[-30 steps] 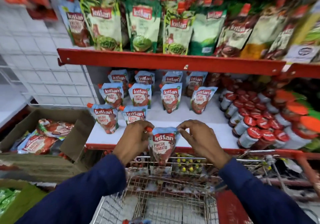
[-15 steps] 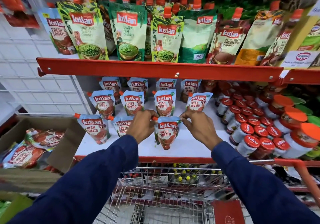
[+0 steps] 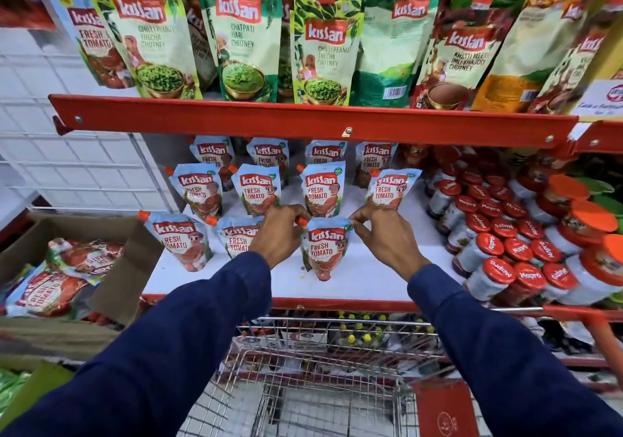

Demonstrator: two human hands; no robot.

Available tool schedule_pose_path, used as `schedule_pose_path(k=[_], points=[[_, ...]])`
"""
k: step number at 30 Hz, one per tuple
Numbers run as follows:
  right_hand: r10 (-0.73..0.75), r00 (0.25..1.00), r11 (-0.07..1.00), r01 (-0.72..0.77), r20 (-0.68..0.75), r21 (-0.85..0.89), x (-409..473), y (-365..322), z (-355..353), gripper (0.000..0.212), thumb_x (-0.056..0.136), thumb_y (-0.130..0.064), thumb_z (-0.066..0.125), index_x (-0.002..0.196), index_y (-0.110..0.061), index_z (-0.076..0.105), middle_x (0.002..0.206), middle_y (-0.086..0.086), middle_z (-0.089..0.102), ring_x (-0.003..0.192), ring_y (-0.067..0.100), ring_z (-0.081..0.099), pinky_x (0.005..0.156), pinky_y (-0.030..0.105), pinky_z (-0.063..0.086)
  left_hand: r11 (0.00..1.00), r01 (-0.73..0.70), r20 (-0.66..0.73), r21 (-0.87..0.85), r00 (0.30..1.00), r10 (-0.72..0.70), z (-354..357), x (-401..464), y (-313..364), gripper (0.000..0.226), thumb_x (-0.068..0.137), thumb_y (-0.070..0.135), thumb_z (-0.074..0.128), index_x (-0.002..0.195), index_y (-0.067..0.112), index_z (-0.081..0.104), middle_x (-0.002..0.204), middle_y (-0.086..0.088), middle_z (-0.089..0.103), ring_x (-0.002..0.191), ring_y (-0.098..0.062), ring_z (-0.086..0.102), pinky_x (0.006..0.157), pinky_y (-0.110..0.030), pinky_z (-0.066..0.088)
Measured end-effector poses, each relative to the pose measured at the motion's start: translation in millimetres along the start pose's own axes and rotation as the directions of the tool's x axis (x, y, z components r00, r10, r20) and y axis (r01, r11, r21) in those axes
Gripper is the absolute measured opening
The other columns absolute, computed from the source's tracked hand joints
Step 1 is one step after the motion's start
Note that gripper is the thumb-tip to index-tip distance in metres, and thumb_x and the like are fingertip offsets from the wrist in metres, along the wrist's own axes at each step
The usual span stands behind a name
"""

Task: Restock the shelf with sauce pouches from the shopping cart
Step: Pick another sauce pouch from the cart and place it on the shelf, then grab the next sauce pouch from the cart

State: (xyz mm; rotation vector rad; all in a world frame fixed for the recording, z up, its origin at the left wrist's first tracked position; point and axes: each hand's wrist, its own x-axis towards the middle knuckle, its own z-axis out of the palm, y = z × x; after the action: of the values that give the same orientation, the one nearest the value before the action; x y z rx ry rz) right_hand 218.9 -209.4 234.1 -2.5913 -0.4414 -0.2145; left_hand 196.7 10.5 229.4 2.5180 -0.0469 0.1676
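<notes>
On the white, red-edged shelf (image 3: 354, 281), my left hand (image 3: 281, 234) and right hand (image 3: 384, 234) pinch the top corners of the pale-blue tomato sauce pouch (image 3: 323, 251), now moved up from the cart and standing in the front row, almost placed.

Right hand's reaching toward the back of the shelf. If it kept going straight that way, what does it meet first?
Probably the Fresh Tomato pouch standing just behind the right hand, though depth is hard to judge here.
</notes>
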Motion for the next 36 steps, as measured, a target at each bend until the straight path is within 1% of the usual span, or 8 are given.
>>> schedule_pose_path(k=[5, 9, 13, 16, 19, 24, 31, 36], points=[[0.0, 0.999, 1.0, 0.0, 0.047, 0.006, -3.6, -2.0, -2.5, 0.018, 0.094, -0.026, 0.062, 0.111, -0.02, 0.068, 0.114, 0.003, 0.071, 0.097, 0.026, 0.064, 0.073, 0.033, 0.048, 1.0, -0.019, 0.034, 0.006, 0.999, 0.019, -6.0, -13.0, 3.4, 0.033, 0.092, 0.007, 0.069, 0.124, 0.012, 0.064, 0.121, -0.013, 0.068, 0.096, -0.033, 0.067, 0.078, -0.032, 0.05], [-0.054, 0.998, 0.998, 0.054, -0.023, -0.015, -31.2, -2.2, 2.6, 0.052, 0.092, -0.023, 0.064, 0.141, -0.013, 0.049, 0.146, 0.012, 0.051, 0.14, 0.032, 0.039, 0.107, 0.045, 0.042, 0.989, -0.134, -0.024, 0.062, 0.99, 0.135, -13.3, -51.0, -3.8, 0.047, 0.09, 0.015, 0.07, 0.135, 0.015, 0.056, 0.138, -0.01, 0.056, 0.106, -0.033, 0.064, 0.089, -0.039, 0.055], [-0.137, 0.982, 0.99, 0.132, -0.13, -0.048, -90.4, -3.0, 36.2, 0.062, 0.091, -0.026, 0.061, 0.147, -0.015, 0.038, 0.143, 0.01, 0.051, 0.128, 0.031, 0.042, 0.1, 0.043, 0.041, 0.986, -0.16, 0.017, 0.052, 0.987, 0.159, 0.7, -122.1, -32.3, 0.038, 0.093, 0.023, 0.066, 0.13, 0.018, 0.058, 0.131, -0.006, 0.055, 0.113, -0.029, 0.061, 0.093, -0.041, 0.055], [-0.097, 0.995, 0.994, 0.098, 0.017, -0.045, -144.9, -4.2, 83.3, 0.062, 0.091, -0.029, 0.058, 0.148, -0.021, 0.035, 0.14, 0.006, 0.05, 0.126, 0.026, 0.042, 0.101, 0.044, 0.041, 0.991, -0.095, 0.206, 0.098, 0.976, 0.073, 25.1, -181.3, -71.7, 0.03, 0.092, 0.025, 0.064, 0.122, 0.023, 0.061, 0.125, -0.001, 0.061, 0.111, -0.021, 0.062, 0.098, -0.042, 0.053], [-0.055, 0.967, 0.998, 0.06, 0.25, -0.014, -197.5, -6.5, 134.8, 0.056, 0.094, -0.034, 0.056, 0.146, -0.021, 0.04, 0.142, 0.005, 0.051, 0.131, 0.028, 0.043, 0.109, 0.046, 0.039, 0.986, -0.007, 0.412, 0.167, 0.909, -0.063, 49.6, -230.5, -111.7, 0.028, 0.093, 0.026, 0.063, 0.121, 0.026, 0.063, 0.133, -0.001, 0.062, 0.12, -0.023, 0.06, 0.103, -0.042, 0.049], [-0.005, 0.776, 1.0, 0.012, 0.63, -0.007, -254.5, -21.3, 202.6, 0.046, 0.095, -0.041, 0.055, 0.137, -0.021, 0.054, 0.14, 0.003, 0.057, 0.131, 0.026, 0.048, 0.105, 0.042, 0.044, 0.966, 0.108, 0.609, 0.234, 0.759, -0.232, 83.6, -280.1, -166.0, 0.044, 0.091, 0.027, 0.068, 0.133, 0.018, 0.056, 0.138, -0.01, 0.057, 0.131, -0.029, 0.05, 0.109, -0.037, 0.041], [0.018, 0.672, 1.0, -0.02, 0.74, -0.006, -272.4, -52.6, 248.2, 0.04, 0.094, -0.03, 0.062, 0.132, -0.018, 0.061, 0.134, 0.004, 0.063, 0.125, 0.025, 0.054, 0.102, 0.037, 0.046, 0.949, 0.15, 0.645, 0.279, 0.703, -0.301, 114.8, -297.8, -199.0, 0.042, 0.084, 0.026, 0.071, 0.122, 0.014, 0.061, 0.12, -0.016, 0.068, 0.112, -0.035, 0.062, 0.091, -0.041, 0.052], [0.075, 0.701, 0.997, -0.043, 0.709, -0.064, -271.3, -60.9, 258.8, 0.02, 0.092, -0.027, 0.063, 0.109, -0.022, 0.073, 0.108, 0.003, 0.075, 0.101, 0.027, 0.066, 0.082, 0.038, 0.055, 0.934, 0.189, 0.602, 0.303, 0.722, -0.341, 122.6, -297.9, -203.2, 0.029, 0.086, 0.019, 0.07, 0.114, 0.012, 0.068, 0.113, -0.018, 0.071, 0.104, -0.035, 0.067, 0.085, -0.04, 0.056]])
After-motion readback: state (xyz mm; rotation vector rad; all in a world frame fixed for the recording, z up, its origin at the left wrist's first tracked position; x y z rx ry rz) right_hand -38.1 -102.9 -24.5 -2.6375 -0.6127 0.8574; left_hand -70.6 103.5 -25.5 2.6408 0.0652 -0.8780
